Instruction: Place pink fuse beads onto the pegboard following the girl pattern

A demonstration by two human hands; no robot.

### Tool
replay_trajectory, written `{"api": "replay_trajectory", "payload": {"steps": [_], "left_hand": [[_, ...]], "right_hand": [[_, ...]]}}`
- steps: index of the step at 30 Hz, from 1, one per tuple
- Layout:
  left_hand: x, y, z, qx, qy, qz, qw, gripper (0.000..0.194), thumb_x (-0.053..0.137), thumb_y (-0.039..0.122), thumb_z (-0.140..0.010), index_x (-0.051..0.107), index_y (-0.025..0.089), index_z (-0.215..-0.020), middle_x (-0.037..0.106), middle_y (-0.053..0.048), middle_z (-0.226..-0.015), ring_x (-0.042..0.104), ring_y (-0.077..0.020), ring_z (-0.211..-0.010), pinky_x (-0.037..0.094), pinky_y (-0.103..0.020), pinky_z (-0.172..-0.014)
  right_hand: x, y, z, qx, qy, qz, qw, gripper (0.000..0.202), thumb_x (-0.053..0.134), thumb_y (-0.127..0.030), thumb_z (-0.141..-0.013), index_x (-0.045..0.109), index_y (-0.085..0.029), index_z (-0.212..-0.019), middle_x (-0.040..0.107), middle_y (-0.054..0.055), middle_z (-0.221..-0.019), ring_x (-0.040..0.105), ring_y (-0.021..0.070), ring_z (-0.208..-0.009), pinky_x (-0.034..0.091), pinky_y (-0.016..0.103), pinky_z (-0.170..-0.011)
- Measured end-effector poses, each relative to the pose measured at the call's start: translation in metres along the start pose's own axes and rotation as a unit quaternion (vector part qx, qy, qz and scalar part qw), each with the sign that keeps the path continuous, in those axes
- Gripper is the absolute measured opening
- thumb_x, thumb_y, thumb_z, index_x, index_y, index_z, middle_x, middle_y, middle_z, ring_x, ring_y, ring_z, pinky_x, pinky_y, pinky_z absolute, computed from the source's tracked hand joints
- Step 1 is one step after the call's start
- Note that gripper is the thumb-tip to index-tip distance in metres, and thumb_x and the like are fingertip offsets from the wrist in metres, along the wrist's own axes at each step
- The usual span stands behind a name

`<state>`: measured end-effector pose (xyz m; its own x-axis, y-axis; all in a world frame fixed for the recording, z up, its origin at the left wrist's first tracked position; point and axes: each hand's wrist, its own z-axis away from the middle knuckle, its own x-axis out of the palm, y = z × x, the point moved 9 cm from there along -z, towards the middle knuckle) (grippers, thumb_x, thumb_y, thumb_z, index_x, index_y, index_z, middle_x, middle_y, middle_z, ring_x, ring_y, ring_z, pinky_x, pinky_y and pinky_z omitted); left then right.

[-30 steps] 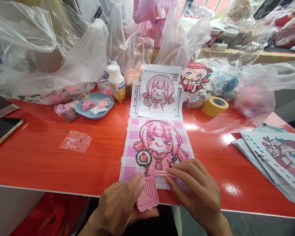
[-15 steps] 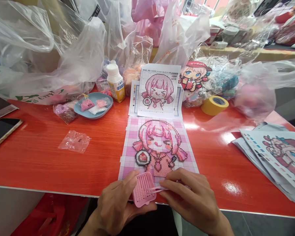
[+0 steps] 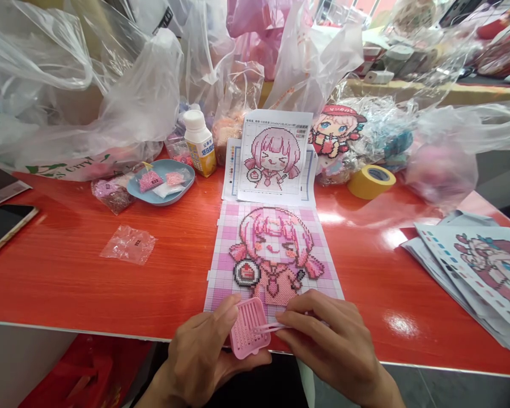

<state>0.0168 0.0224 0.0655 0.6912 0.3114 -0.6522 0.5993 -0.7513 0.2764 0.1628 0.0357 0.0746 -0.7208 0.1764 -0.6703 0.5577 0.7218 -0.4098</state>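
Observation:
My left hand grips a small pink ridged bead tray at the table's front edge, thumb on its upper left side. Small beads appear to lie along its grooves. In my right hand is a pair of pale pink tweezers, pinched between thumb and fingers, with the tips inside the tray. Just beyond lies a gridded pegboard in pink and white squares, bearing a bead picture of a pink-haired figure. Behind it a printed pattern sheet shows the same figure.
On the left are a blue plate with bead bags, a clear bag, a white bottle and a phone. To the right sit yellow tape and printed sheets. Plastic bags line the back.

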Motion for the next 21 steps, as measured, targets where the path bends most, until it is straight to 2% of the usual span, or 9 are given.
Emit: {"api": "replay_trajectory", "payload": {"steps": [5, 10, 14, 21], "left_hand": [[-0.001, 0.0, 0.001, 0.001, 0.002, 0.003, 1.0, 0.067, 0.066, 0.04, -0.084, 0.04, 0.007, -0.137, 0.075, -0.015, -0.093, 0.074, -0.0195, -0.083, 0.058, -0.018, -0.075], [0.001, 0.002, 0.0, 0.02, -0.014, 0.006, 1.0, 0.073, 0.068, 0.043, -0.081, 0.039, 0.008, -0.138, 0.075, -0.014, -0.093, 0.074, -0.0201, -0.083, 0.059, -0.02, -0.072], [0.001, 0.006, 0.002, 0.049, -0.012, 0.01, 0.999, 0.078, 0.07, 0.043, -0.08, 0.036, 0.006, -0.14, 0.075, -0.016, -0.09, 0.074, -0.0214, -0.081, 0.06, -0.022, -0.069], [0.0, 0.008, -0.001, 0.059, -0.015, 0.01, 0.998, 0.072, 0.068, 0.043, -0.082, 0.039, 0.006, -0.136, 0.076, -0.014, -0.088, 0.074, -0.0207, -0.082, 0.059, -0.022, -0.067]], "right_hand": [[-0.009, 0.003, -0.003, 0.024, 0.037, 0.03, 0.999, 0.003, 0.063, -0.017, -0.086, 0.065, -0.016, -0.088, 0.063, 0.001, -0.075, 0.058, 0.0079, -0.064, 0.045, 0.02, -0.054], [-0.017, 0.01, -0.001, 0.059, 0.091, 0.089, 0.99, 0.008, 0.064, -0.014, -0.084, 0.065, -0.015, -0.091, 0.064, 0.003, -0.079, 0.061, 0.0097, -0.07, 0.049, 0.02, -0.059], [-0.014, 0.015, -0.001, 0.076, 0.092, 0.114, 0.986, 0.009, 0.066, -0.012, -0.082, 0.065, -0.014, -0.091, 0.063, 0.004, -0.079, 0.059, 0.0119, -0.073, 0.05, 0.024, -0.063], [-0.01, 0.018, 0.0, 0.089, 0.086, 0.13, 0.984, 0.009, 0.066, -0.012, -0.081, 0.066, -0.017, -0.089, 0.063, 0.003, -0.077, 0.057, 0.0138, -0.074, 0.05, 0.028, -0.066]]}}
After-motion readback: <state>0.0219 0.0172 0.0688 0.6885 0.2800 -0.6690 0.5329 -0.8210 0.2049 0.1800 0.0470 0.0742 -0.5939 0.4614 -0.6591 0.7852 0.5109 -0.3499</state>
